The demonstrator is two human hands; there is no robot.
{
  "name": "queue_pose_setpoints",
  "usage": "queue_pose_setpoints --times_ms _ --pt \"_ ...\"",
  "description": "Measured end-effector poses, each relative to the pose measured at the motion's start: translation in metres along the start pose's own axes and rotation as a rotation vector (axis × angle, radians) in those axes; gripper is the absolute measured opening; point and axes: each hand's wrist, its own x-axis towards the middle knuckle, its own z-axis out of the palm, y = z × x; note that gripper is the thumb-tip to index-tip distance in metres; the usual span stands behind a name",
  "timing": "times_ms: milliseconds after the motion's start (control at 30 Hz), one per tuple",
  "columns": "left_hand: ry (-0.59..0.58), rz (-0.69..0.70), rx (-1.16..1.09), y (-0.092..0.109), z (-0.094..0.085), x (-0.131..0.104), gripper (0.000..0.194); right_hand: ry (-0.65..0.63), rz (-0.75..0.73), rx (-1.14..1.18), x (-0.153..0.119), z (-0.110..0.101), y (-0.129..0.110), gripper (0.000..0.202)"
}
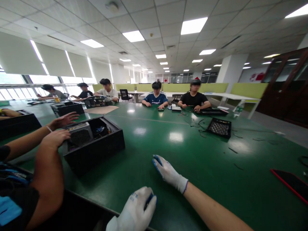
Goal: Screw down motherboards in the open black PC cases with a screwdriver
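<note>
Head view: Black case (pixel 96 152) on green surface (pixel 204 163), left and forward of gloved right hand (pixel 169 173) and left hand (pixel 136 208), touching neither; long axis slants from near left to far right. Co-worker's hand (pixel 56 137) at case's left end. Right hand looks slightly nearer, fingers extended toward case, grip loose, nothing seen in it. Left hand low by surface's near edge, back up, fingers curled, thumb apart; whether grip holds anything, cannot tell.

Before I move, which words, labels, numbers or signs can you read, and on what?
None is legible.
Left glove: blue print, too blurred to read.
Right glove: faint print, too blurred.
Blue shirt across the table: pale lettering, too small.
</note>
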Motion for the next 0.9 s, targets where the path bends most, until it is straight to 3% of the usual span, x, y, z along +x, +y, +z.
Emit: queue_pose_setpoints --times_ms 100,300,400,500,667,800,900 --pt "0.07 0.005 -0.121 0.01 0.016 0.024 0.023 0.066 0.07 -0.016 -0.024 -0.027 0.023 0.069" --pt "0.034 0.072 -0.15 0.039 0.035 0.095 0.029 0.291 0.187 -0.068 -0.066 -0.079 0.075 0.069" --pt "0.045 0.062 -0.14 0.051 0.048 0.133 0.032 0.408 0.238 -0.012 -0.076 -0.09 0.091 0.067" --pt "0.055 0.03 -0.131 0.059 0.067 0.161 0.032 0.438 0.223 0.034 -0.078 -0.092 0.096 0.062" --pt "0.144 -0.002 -0.128 0.057 0.093 0.172 0.029 0.441 0.094 -0.133 -0.075 -0.087 0.101 0.052" --pt "0.163 0.074 -0.131 0.05 0.096 0.165 0.027 0.441 -0.048 -0.201 -0.074 -0.083 0.109 0.046" --pt "0.177 0.095 -0.119 0.048 0.096 0.165 0.026 0.458 -0.04 -0.198 -0.072 -0.081 0.106 0.047"
